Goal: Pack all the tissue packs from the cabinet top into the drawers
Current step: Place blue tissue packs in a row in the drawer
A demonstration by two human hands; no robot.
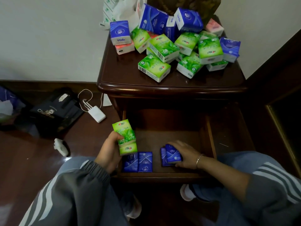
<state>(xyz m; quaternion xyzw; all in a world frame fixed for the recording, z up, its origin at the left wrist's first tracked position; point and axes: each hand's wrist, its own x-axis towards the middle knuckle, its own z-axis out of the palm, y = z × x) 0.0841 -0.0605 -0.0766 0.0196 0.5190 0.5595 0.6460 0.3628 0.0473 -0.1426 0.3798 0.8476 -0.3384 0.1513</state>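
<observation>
The left hand (109,150) grips two green packs (126,137) over the drawer's (162,175) left edge. The right hand (184,154) clasps what looks like two blue packs (171,155) near its front edge.

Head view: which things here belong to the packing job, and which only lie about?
Belongs to the job:
- pile of green, blue and pink tissue packs on the dark wooden cabinet top
- open wooden drawer
- green packs in left hand
- blue packs under right hand

Lying about:
- white charger with cable
- black paper bag
</observation>
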